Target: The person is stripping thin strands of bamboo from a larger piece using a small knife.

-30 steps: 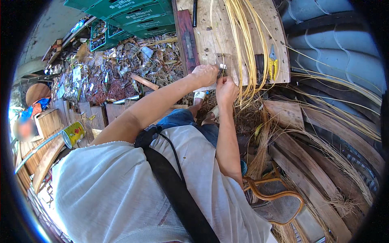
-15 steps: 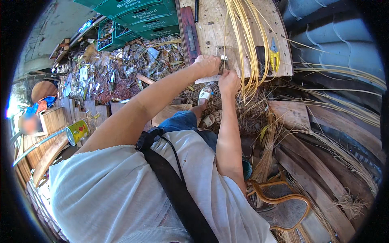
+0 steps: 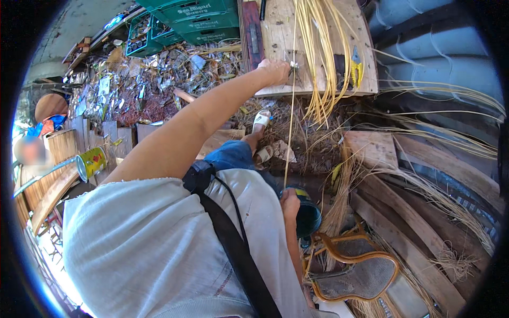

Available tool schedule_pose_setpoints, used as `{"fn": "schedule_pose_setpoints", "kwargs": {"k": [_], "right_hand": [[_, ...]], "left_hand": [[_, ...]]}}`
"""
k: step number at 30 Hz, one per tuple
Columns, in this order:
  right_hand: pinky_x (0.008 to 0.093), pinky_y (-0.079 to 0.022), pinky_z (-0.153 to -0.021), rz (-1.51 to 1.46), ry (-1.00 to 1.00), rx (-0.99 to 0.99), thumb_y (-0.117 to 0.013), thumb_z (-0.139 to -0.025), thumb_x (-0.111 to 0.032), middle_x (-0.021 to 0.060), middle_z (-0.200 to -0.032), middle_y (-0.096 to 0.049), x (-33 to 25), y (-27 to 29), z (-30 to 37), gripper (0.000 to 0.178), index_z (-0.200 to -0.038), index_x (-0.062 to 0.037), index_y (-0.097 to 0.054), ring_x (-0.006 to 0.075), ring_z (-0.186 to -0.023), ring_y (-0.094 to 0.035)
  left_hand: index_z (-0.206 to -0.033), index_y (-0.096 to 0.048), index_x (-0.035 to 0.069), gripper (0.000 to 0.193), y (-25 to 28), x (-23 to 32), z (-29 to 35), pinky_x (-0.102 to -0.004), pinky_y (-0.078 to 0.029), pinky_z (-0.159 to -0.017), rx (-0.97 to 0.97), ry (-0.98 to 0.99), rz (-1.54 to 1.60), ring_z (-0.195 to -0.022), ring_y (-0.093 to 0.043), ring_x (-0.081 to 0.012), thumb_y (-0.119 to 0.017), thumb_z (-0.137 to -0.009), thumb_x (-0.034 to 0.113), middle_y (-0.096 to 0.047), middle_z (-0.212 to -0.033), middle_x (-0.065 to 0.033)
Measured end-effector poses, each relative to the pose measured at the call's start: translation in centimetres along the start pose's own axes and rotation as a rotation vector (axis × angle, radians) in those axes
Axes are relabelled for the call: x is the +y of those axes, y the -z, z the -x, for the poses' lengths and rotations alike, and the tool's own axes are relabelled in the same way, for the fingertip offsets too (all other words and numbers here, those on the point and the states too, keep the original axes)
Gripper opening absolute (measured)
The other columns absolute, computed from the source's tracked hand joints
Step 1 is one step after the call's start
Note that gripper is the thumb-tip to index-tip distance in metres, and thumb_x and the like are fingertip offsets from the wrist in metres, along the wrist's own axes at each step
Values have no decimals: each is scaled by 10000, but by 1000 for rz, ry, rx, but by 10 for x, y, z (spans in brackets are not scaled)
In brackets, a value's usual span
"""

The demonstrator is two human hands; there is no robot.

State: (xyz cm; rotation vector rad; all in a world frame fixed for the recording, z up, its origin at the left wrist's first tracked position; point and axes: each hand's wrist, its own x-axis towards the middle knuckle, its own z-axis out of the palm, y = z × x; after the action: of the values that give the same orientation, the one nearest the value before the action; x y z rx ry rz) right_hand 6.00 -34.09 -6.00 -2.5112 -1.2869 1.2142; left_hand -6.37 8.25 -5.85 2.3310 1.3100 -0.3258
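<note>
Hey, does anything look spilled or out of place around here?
Yes: loose litter lies strewn left of the wooden bench; a tangle of fibres lies over planks at lower right. Both look untidy.

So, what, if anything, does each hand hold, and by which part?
The right hand holds a thin cane strand by its lower visible end. Whether the left hand holds anything cannot be told.

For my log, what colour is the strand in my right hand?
Pale yellow strand, clearest in the head view.

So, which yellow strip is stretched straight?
The lone strip running past the left hand to the right hand; the bunch beside it droops over the bench, unheld.
</note>
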Motion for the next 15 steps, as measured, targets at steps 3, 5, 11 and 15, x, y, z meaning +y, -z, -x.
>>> {"fn": "schedule_pose_setpoints", "kwargs": {"k": [3,5,11,15], "right_hand": [[552,-435,-829,397,104,-288,-508,-882,-295,260,-1020,-611,-52,47,-51,315,-1108,-77,-535,395,-1019,-550],[518,-377,-961,164,316,60,-465,-907,-338,239,-1264,-500,-85,54,-116,502,-1332,-74,-439,374,-1123,-499],[398,-473,-751,-809,269,46,-503,-927,-331,160,-843,-646,-191,51,-237,371,-991,28,-568,283,-779,-634],[369,-439,-674,-771,237,255,-560,-890,-205,127,-751,-605,-191,34,-250,232,-851,22,-586,247,-682,-580]], "left_hand": [[-1026,-608,-26,336,-6,-3,-3,-463,-505,-817,5,25,18,-966,-634,-377,-412,-861,191,-637,-1034,-254],[-1025,-608,-26,342,-5,-4,-2,-461,-503,-823,16,20,5,-970,-633,-373,-414,-866,206,-634,-1043,-254],[-1025,-605,-28,366,-2,3,3,-449,-501,-841,16,24,43,-977,-629,-378,-431,-866,252,-627,-1044,-269],[-1029,-606,-27,381,-1,14,3,-442,-503,-841,37,81,35,-985,-626,-381,-455,-855,276,-617,-1064,-272]]}}
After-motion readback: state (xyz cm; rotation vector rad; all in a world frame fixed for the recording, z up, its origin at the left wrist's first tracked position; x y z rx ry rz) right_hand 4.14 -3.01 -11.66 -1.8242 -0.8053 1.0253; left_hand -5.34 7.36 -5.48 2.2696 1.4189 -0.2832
